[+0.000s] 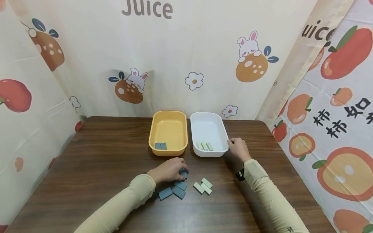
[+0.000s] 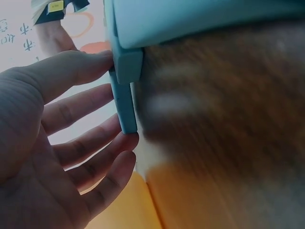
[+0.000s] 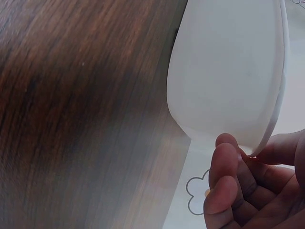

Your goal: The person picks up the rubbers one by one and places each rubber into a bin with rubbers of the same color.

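Between thumb and fingertips, my left hand pinches a blue-grey rectangular block on the table, just in front of the yellow bin. The left wrist view shows the thumb against this block, beside another blue one. Three more blue-grey blocks lie close by. My right hand grips the rim of the white bin at its right side. In the right wrist view, that hand has its thumb and fingers on either side of the bin's rim.
Two blue-grey blocks lie inside the yellow bin, and three pale green ones inside the white bin. Three more pale green blocks are on the brown table. A printed curtain hangs behind.
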Available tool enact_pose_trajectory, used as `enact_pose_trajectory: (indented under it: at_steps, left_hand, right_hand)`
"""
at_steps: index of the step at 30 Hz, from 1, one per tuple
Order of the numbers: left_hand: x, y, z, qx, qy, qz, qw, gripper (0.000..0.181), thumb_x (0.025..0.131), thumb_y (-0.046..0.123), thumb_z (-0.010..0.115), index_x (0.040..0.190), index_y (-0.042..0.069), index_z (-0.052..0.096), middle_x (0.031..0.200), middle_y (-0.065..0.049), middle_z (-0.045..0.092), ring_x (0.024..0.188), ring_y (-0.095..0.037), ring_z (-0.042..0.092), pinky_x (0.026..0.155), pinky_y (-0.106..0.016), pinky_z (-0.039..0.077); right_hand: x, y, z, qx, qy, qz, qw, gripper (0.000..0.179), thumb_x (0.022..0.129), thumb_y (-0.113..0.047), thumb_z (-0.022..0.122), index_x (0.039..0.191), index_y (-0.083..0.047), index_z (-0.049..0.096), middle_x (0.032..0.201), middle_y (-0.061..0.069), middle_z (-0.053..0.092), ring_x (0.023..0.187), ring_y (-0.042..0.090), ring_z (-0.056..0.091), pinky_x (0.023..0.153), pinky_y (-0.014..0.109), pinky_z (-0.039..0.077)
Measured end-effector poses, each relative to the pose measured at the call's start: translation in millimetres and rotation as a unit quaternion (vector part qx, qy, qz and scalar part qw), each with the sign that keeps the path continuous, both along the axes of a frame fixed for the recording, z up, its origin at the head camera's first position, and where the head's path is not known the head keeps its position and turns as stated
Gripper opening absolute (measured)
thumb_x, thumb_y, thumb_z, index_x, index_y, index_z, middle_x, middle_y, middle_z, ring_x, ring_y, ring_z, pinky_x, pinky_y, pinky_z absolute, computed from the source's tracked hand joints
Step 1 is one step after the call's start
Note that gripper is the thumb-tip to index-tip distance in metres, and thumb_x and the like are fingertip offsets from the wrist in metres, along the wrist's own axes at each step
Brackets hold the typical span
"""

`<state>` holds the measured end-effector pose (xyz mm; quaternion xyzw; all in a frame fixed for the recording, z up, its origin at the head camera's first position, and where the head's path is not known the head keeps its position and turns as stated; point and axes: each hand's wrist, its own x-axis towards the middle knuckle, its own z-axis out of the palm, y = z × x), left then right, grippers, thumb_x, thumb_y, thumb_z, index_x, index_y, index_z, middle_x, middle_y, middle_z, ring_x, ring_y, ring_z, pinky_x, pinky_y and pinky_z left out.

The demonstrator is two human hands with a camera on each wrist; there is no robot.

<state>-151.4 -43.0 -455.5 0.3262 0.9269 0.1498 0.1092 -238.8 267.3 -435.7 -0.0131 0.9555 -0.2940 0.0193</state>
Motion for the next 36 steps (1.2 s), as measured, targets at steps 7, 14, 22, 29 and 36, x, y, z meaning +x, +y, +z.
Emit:
enact_pose_trajectory:
  at_steps: [7,14,22,29,36]
  left_hand:
    - [0.2,-1.3,6.0,0.014,-0.004,0.008,0.9999,0.028,0.085,0.031,0.074,0.110,0.017,0.074,0.107,0.001,0.064,0.091,-0.011,0.052,0.084,-0.029,0.048]
    - [-0.9,-3.0,12.2,0.018,-0.011,0.017,0.9996,0.030,0.087,0.031,0.071,0.113,0.016,0.073,0.110,0.000,0.064,0.091,-0.011,0.054,0.087,-0.030,0.049]
    - [-1.2,-6.9,14.9,0.040,-0.004,0.025,0.9989,0.031,0.088,0.030,0.070,0.115,0.015,0.072,0.113,-0.001,0.063,0.097,-0.013,0.056,0.090,-0.033,0.050]
    - [-1.3,-9.8,19.6,0.059,0.010,0.025,0.9979,0.030,0.088,0.029,0.070,0.114,0.016,0.072,0.113,0.000,0.063,0.096,-0.012,0.056,0.089,-0.032,0.051]
    - [-0.5,-12.0,23.1,0.081,0.019,0.034,0.9960,0.031,0.088,0.028,0.070,0.116,0.015,0.072,0.117,-0.001,0.064,0.101,-0.014,0.055,0.092,-0.034,0.050]
  right_hand:
    - [-0.4,0.1,0.1,0.004,0.003,0.003,1.0000,0.038,0.101,-0.019,0.043,0.116,0.007,0.066,0.085,0.016,0.069,0.070,0.021,0.056,0.059,0.028,0.041]
    - [0.4,0.0,0.3,0.001,0.003,0.003,1.0000,0.037,0.100,-0.018,0.043,0.113,0.007,0.068,0.082,0.015,0.067,0.067,0.021,0.055,0.058,0.028,0.041]
    - [0.9,-1.1,1.5,0.002,-0.001,0.002,1.0000,0.037,0.101,-0.019,0.044,0.115,0.007,0.067,0.084,0.015,0.068,0.070,0.021,0.055,0.059,0.028,0.041]
    - [0.1,-1.1,1.1,0.004,0.008,0.001,1.0000,0.037,0.100,-0.019,0.044,0.113,0.007,0.068,0.082,0.015,0.067,0.069,0.021,0.056,0.059,0.027,0.041]
    - [0.3,-0.4,0.5,0.009,0.016,0.005,0.9998,0.036,0.100,-0.019,0.045,0.111,0.006,0.069,0.079,0.013,0.067,0.067,0.021,0.055,0.058,0.028,0.041]
